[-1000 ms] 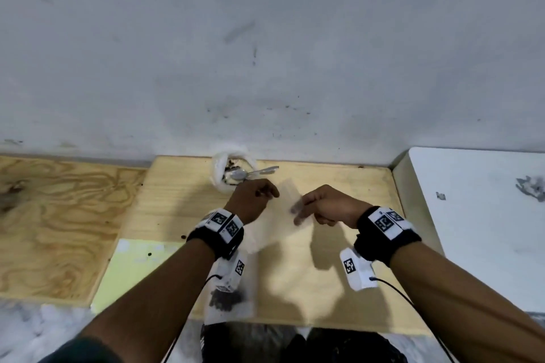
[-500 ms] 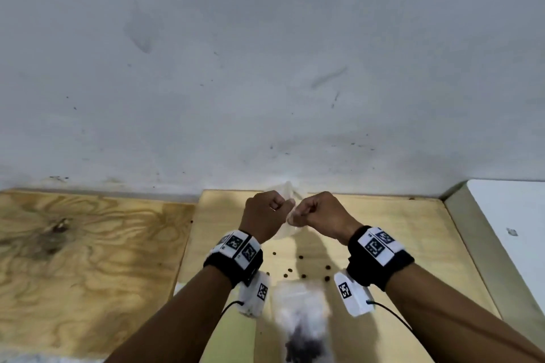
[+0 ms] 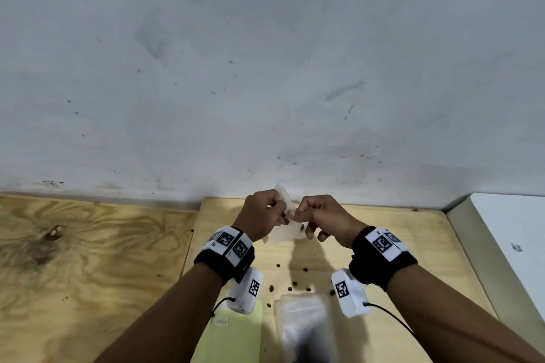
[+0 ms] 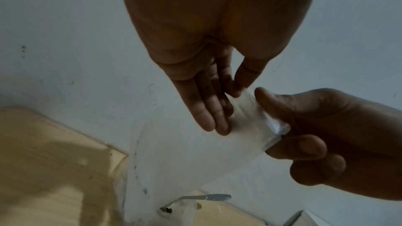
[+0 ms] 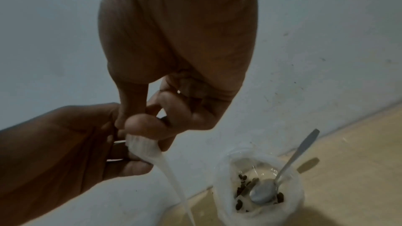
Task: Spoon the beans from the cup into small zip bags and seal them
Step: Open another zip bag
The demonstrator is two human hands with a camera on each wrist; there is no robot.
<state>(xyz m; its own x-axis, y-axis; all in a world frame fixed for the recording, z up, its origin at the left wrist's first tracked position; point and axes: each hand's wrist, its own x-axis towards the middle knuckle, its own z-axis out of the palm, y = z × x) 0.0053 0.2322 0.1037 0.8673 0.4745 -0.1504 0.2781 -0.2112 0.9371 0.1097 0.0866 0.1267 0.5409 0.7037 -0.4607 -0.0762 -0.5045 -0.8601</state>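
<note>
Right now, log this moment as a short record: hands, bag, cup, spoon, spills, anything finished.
left hand: pinches the top edge of the small zip bag
right hand: pinches the same top edge from the other side
small zip bag: lifted off the board, hanging down, looks empty
cup: stands on the board by the wall, few beans left inside
spoon: rests in the cup, handle leaning out
loose beans: scattered on the board
filled bag: lies flat nearest the person, dark contents, blurred
</note>
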